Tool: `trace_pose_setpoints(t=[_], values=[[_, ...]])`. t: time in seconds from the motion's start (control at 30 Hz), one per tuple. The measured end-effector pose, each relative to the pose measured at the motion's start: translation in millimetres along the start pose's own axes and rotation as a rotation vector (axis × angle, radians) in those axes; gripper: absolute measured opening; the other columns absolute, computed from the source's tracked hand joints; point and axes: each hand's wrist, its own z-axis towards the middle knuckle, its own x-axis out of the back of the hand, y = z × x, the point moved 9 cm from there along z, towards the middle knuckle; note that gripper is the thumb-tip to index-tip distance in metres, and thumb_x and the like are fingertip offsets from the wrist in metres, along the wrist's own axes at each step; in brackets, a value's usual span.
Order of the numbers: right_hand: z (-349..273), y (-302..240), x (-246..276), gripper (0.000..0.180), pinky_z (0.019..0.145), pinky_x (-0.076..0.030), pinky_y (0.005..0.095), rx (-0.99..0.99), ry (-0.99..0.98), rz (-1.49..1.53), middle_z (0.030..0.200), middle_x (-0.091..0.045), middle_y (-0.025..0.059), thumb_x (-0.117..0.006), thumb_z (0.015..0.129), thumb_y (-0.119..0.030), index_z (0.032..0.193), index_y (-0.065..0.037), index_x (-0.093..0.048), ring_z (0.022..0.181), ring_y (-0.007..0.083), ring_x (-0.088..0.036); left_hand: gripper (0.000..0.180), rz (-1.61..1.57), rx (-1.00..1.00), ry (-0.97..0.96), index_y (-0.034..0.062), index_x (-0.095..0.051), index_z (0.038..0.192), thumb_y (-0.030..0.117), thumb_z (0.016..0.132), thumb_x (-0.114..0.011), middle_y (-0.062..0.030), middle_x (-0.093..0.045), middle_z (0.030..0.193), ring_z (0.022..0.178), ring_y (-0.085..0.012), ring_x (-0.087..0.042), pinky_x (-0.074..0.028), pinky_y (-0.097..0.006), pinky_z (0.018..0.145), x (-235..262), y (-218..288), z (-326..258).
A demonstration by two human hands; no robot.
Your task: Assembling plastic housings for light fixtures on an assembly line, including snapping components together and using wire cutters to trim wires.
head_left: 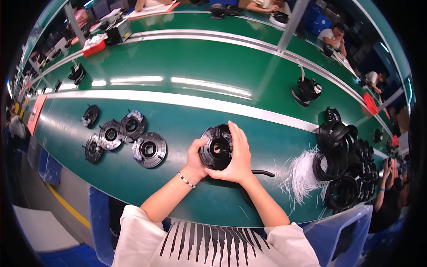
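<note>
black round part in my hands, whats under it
The black round part sits on the green table, between the left hand and right hand. A black cable emerges beside the right wrist; directly underneath is covered.

A flat orange-pink rectangular card or sign point(36, 113) was seen at the left end of the green bench, lying along its edge; whether anything was printed on it could not be told. A red open box point(94, 46) holding white material was set on the far belt at upper left. Blue crates point(321, 21) were stacked behind the far bench at upper right. A small red rectangular tag or tray point(370, 103) was placed at the right rim. No screens could be made out.
</note>
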Motion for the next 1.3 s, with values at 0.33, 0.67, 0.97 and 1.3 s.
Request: trace_pose_setpoints(t=[0.33,0.67,0.97,1.3], values=[[-62.8,56.8,148.0,0.052,0.092,-0.032,0.0398,-0.142,0.378,-0.187,0.117,-0.046,0.0137,-0.070,0.062,-0.025,0.105,-0.004,-0.052,0.109,0.0311,-0.041,0.033,0.087,-0.166,0.191,0.0024,-0.049,0.104,0.025,0.084,-0.037,-0.0123,-0.055,0.107,0.101,-0.0254,-0.051,-0.038,-0.041,0.092,43.2,64.7,144.0],[-133.7,165.3,258.9,0.022,0.068,-0.048,0.0406,-0.839,-0.119,-0.877,0.077,-0.059,0.0191,-0.072,0.058,-0.015,0.074,-0.003,-0.063,0.076,0.0341,-0.058,0.056,0.725,-0.143,0.379,0.0040,-0.033,0.120,0.033,0.079,-0.058,-0.0148,-0.043,0.118,0.113,-0.0313,-0.038,-0.037,-0.060,0.080,47.9,112.8,155.4],[-131.3,167.7,259.3,0.026,0.065,-0.046,0.0387,-0.713,-0.225,-0.896,0.071,-0.056,0.0127,-0.074,0.046,-0.009,0.067,-0.004,-0.059,0.076,0.0308,-0.055,0.034,1.426,-0.542,0.186,-0.0005,-0.048,0.112,0.011,0.081,-0.055,-0.0098,-0.054,0.111,0.102,-0.0162,-0.050,-0.042,-0.030,0.084,-17.6,211.5,-15.4],[-38.5,36.5,192.0,0.008,0.048,-0.042,0.0323,-0.179,0.011,-0.617,0.061,-0.056,0.0158,-0.063,0.062,-0.001,0.068,0.003,-0.060,0.050,0.0276,-0.054,0.045,2.446,-0.379,0.077,0.0043,-0.053,0.104,0.010,0.062,-0.068,-0.0127,-0.047,0.118,0.119,-0.0315,-0.034,-0.027,-0.044,0.098,29.0,193.3,-67.4]])
